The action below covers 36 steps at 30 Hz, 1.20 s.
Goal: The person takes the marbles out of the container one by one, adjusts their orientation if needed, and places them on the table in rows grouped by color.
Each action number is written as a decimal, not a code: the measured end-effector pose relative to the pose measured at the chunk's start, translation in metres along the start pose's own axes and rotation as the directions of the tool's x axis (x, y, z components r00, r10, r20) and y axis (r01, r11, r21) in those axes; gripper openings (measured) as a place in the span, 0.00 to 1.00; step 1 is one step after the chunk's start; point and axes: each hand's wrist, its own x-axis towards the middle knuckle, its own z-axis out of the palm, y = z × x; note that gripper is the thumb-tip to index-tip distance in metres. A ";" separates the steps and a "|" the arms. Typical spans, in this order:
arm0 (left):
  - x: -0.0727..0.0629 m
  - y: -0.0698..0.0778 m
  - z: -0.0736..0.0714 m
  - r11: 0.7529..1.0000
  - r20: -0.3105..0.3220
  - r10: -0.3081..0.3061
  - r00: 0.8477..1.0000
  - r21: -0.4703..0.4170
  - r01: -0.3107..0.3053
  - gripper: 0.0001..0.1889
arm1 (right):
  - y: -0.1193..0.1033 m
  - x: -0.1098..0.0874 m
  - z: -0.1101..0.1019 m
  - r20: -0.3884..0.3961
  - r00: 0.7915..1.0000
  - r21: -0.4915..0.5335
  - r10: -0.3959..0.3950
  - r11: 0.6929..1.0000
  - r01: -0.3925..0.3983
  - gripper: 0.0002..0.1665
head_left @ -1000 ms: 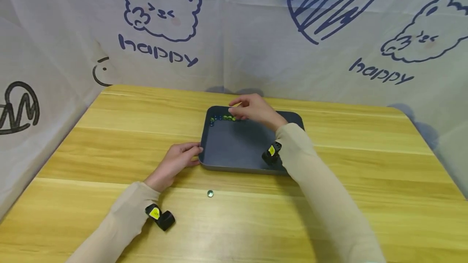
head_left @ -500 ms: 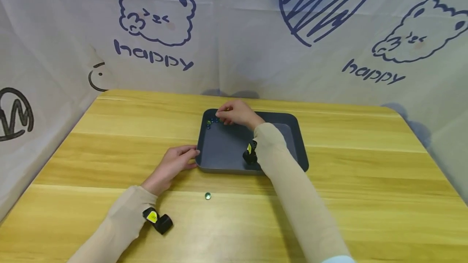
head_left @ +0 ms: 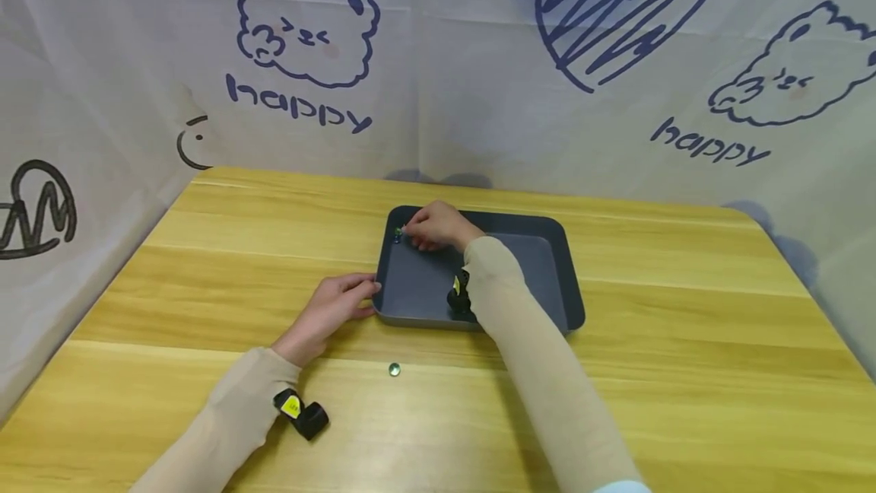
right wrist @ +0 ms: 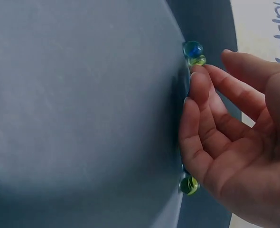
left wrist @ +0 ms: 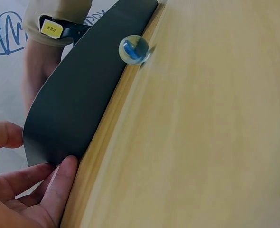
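Note:
A dark grey rectangular tray [head_left: 417,287] lies on the wooden table, its outer wall [left wrist: 78,95] showing in the left wrist view. My left hand [head_left: 323,316] grips its near left corner, thumb at the rim and fingers at the outer side. Inside, by the far left corner, my right hand [head_left: 438,225] has bent fingers, with a fingertip right at a yellow-green glass marble [right wrist: 198,60]. A blue marble [right wrist: 193,48] sits beside that one. Another green marble [right wrist: 189,185] lies against the wall beyond the hand. The hand hides the rest of the row.
One clear marble [head_left: 394,370] with a blue-green core lies on the table [head_left: 684,341] in front of the tray. A white cloth [head_left: 465,97] with drawings hangs behind the table. Both sleeves carry small black wrist cameras.
My right hand has moved left along the tray's far wall toward the corner, covering marbles that showed before. My left hand keeps its place at the tray corner.

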 end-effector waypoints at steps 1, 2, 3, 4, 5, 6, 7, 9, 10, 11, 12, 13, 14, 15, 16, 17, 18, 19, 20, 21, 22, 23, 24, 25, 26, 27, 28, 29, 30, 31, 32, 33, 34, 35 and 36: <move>0.000 0.000 0.000 1.000 0.000 -0.002 1.000 0.001 0.002 0.24 | -0.001 0.000 0.001 0.001 1.000 -0.011 0.003 1.000 -0.003 0.15; 0.000 0.000 0.001 1.000 -0.001 -0.004 1.000 0.002 0.004 0.24 | -0.001 0.000 0.002 0.001 1.000 -0.025 0.001 1.000 -0.001 0.15; 0.000 0.000 0.001 1.000 -0.002 -0.005 1.000 0.003 0.005 0.24 | -0.002 0.000 0.003 -0.001 1.000 -0.040 0.000 0.999 0.000 0.15; 0.000 0.000 0.001 1.000 -0.003 -0.006 1.000 0.004 0.006 0.24 | -0.002 -0.001 0.003 -0.003 1.000 -0.057 -0.001 0.998 0.000 0.14; 0.001 0.000 0.001 1.000 -0.004 -0.005 1.000 0.003 0.005 0.24 | -0.003 0.000 0.004 -0.006 1.000 -0.079 -0.003 0.997 0.003 0.15; 0.001 0.000 0.002 1.000 -0.004 -0.003 1.000 0.001 0.003 0.23 | -0.003 0.000 0.005 -0.012 1.000 -0.099 -0.005 0.995 0.004 0.15; 0.001 0.000 0.002 1.000 -0.004 -0.001 1.000 -0.001 0.001 0.23 | -0.004 0.000 0.005 -0.016 1.000 -0.122 -0.009 0.993 0.007 0.15; 0.001 0.000 0.003 1.000 -0.002 0.003 1.000 -0.004 -0.003 0.23 | -0.005 0.001 0.007 -0.026 1.000 -0.157 -0.015 0.987 0.010 0.16; 0.001 0.000 0.003 1.000 -0.001 0.005 1.000 -0.005 -0.005 0.23 | -0.005 0.002 0.007 -0.031 0.999 -0.175 -0.019 0.985 0.013 0.16; 0.001 0.000 0.004 1.000 0.000 0.006 1.000 -0.007 -0.006 0.23 | -0.006 0.002 0.008 -0.034 0.999 -0.190 -0.024 0.982 0.017 0.16; 0.001 0.000 0.004 1.000 0.000 0.007 1.000 -0.008 -0.007 0.23 | -0.007 0.003 0.009 -0.038 0.999 -0.204 -0.030 0.979 0.021 0.16; 0.001 0.000 0.004 1.000 -0.001 0.007 1.000 -0.008 -0.007 0.23 | -0.008 0.003 0.009 -0.042 0.998 -0.220 -0.038 0.975 0.028 0.15; 0.001 0.000 0.004 1.000 -0.002 0.007 1.000 -0.008 -0.007 0.23 | -0.009 0.004 0.010 -0.045 0.998 -0.236 -0.045 0.971 0.034 0.14; 0.001 0.000 0.004 1.000 -0.002 0.007 1.000 -0.010 -0.007 0.23 | -0.010 0.004 0.011 -0.050 0.997 -0.254 -0.052 0.966 0.038 0.13; 0.001 0.001 0.004 1.000 -0.004 0.007 1.000 -0.009 -0.007 0.23 | -0.011 0.004 0.012 -0.054 0.997 -0.276 -0.058 0.960 0.041 0.12; 0.001 0.001 0.005 1.000 -0.005 0.008 1.000 -0.010 -0.008 0.23 | -0.012 0.004 0.013 -0.059 0.996 -0.297 -0.062 0.954 0.042 0.11; 0.001 0.001 0.005 1.000 -0.005 0.009 1.000 -0.010 -0.009 0.23 | -0.013 0.005 0.014 -0.065 0.996 -0.319 -0.064 0.947 0.040 0.10; 0.001 0.001 0.005 1.000 -0.006 0.009 1.000 -0.011 -0.009 0.23 | -0.014 0.005 0.015 -0.070 0.995 -0.338 -0.065 0.940 0.038 0.10; 0.001 0.002 0.005 1.000 -0.006 0.010 1.000 -0.011 -0.010 0.23 | -0.014 0.006 0.016 -0.073 0.995 -0.354 -0.065 0.935 0.035 0.10; 0.001 0.002 0.005 1.000 -0.006 0.012 1.000 -0.012 -0.012 0.23 | -0.015 0.006 0.016 -0.075 0.995 -0.369 -0.064 0.929 0.032 0.11; 0.001 0.002 0.005 1.000 -0.005 0.012 1.000 -0.012 -0.012 0.23 | -0.014 0.007 0.017 -0.077 0.995 -0.381 -0.065 0.924 0.031 0.11; 0.001 0.002 0.004 1.000 -0.004 0.013 1.000 -0.013 -0.013 0.23 | -0.014 0.007 0.017 -0.078 0.995 -0.386 -0.065 0.922 0.030 0.11; 0.000 0.002 0.004 1.000 -0.003 0.013 1.000 -0.015 -0.013 0.23 | -0.013 0.007 0.018 -0.075 0.995 -0.390 -0.073 0.920 0.038 0.10; 0.000 0.002 0.004 1.000 -0.003 0.012 1.000 -0.015 -0.012 0.23 | -0.013 0.007 0.018 -0.070 0.994 -0.387 -0.079 0.921 0.046 0.10; 0.000 0.002 0.003 1.000 -0.004 0.011 1.000 -0.014 -0.011 0.23 | -0.012 0.007 0.018 -0.065 0.994 -0.382 -0.086 0.923 0.054 0.09; 0.000 0.002 0.003 1.000 -0.004 0.009 1.000 -0.014 -0.009 0.23 | -0.012 0.007 0.019 -0.059 0.994 -0.377 -0.092 0.924 0.063 0.09; -0.001 0.001 0.002 1.000 -0.006 0.007 1.000 -0.014 -0.007 0.23 | -0.011 0.007 0.019 -0.052 0.994 -0.372 -0.100 0.925 0.074 0.09; -0.001 0.001 0.002 1.000 -0.008 0.005 1.000 -0.013 -0.005 0.23 | -0.011 0.007 0.019 -0.042 0.993 -0.367 -0.108 0.926 0.086 0.09; -0.001 0.001 0.002 1.000 -0.010 0.002 1.000 -0.012 -0.003 0.23 | -0.011 0.006 0.019 -0.030 0.993 -0.364 -0.117 0.926 0.099 0.10; -0.001 0.001 0.001 1.000 -0.012 0.000 1.000 -0.010 0.000 0.23 | -0.011 0.006 0.019 -0.020 0.993 -0.357 -0.119 0.928 0.104 0.10; -0.001 0.001 0.001 1.000 -0.012 0.000 1.000 -0.010 0.000 0.23 | -0.010 0.007 0.018 -0.010 0.992 -0.354 -0.124 0.929 0.112 0.10; -0.001 0.000 0.001 1.000 -0.012 -0.001 1.000 -0.011 0.000 0.23 | -0.010 0.007 0.017 0.002 0.992 -0.346 -0.126 0.931 0.119 0.10; 0.000 0.000 0.001 1.000 -0.013 -0.001 1.000 -0.009 0.001 0.24 | -0.009 0.007 0.016 0.012 0.992 -0.336 -0.125 0.934 0.122 0.10; 0.000 0.000 0.001 1.000 -0.012 -0.001 1.000 -0.007 0.001 0.24 | -0.009 0.007 0.015 0.019 0.992 -0.319 -0.123 0.940 0.123 0.10; 0.000 0.000 0.001 1.000 -0.012 -0.001 1.000 -0.007 0.001 0.24 | -0.009 0.007 0.013 0.023 0.992 -0.299 -0.122 0.946 0.123 0.10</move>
